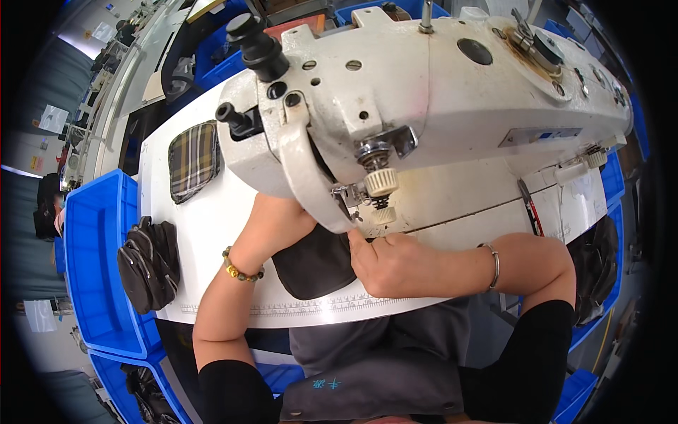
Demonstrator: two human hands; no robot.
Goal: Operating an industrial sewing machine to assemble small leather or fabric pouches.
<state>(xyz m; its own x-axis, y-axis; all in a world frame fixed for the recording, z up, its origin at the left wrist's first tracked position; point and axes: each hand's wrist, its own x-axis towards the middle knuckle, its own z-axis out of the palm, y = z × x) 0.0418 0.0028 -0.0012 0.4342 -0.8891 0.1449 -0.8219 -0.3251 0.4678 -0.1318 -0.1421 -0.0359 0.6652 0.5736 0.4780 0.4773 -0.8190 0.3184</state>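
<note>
A white sewing machine (452, 92) stands over a white worktop (198, 233). My left hand (279, 226) reaches under the machine head on the upper left of a dark fabric piece (307, 265); its fingers are mostly hidden. My right hand (378, 261), knuckles bent, grips the piece's right edge just below the needle area, index fingertip behind the front guard. A plaid fabric piece (192, 159) lies at the back left, and a black bag (147, 263) at the left edge.
Blue bins (99, 254) stand along the left, with more behind and right. More black bags (592, 272) are at the right. A red-handled tool (530, 205) lies right of my right hand. A person (127, 32) is far back at the left.
</note>
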